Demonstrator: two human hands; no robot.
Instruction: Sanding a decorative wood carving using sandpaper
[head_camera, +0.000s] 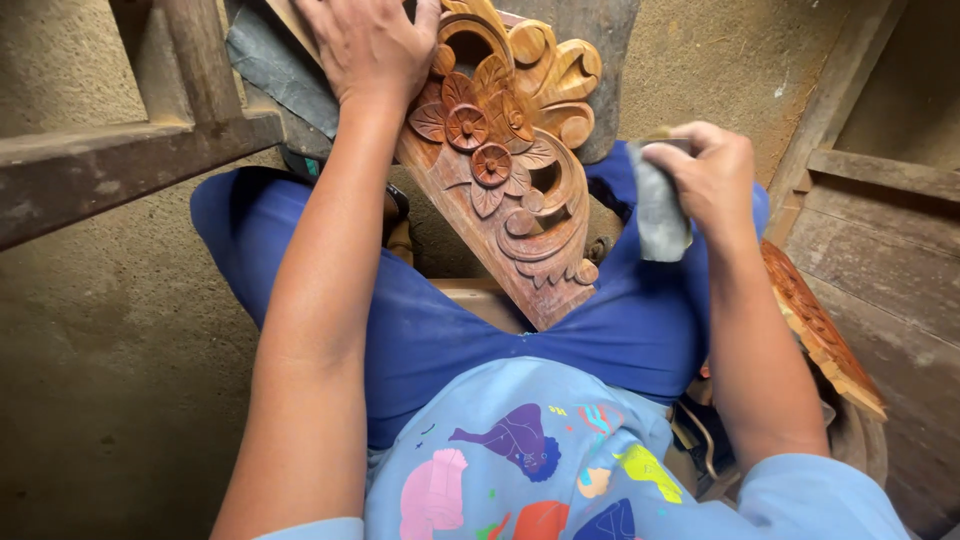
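Carved wooden panel (510, 160) lies under flat left hand (370, 45); right hand (705, 175) pinches grey sandpaper (660, 215).

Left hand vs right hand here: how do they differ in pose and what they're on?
The left hand lies flat, palm down, on the top of the carved wood panel; the right hand is curled shut around a grey folded sheet, likely sandpaper. The left hand touches the panel; the right hand hangs beside it, apart from the wood. The left hand sits farther up the picture than the right. Both are bare.
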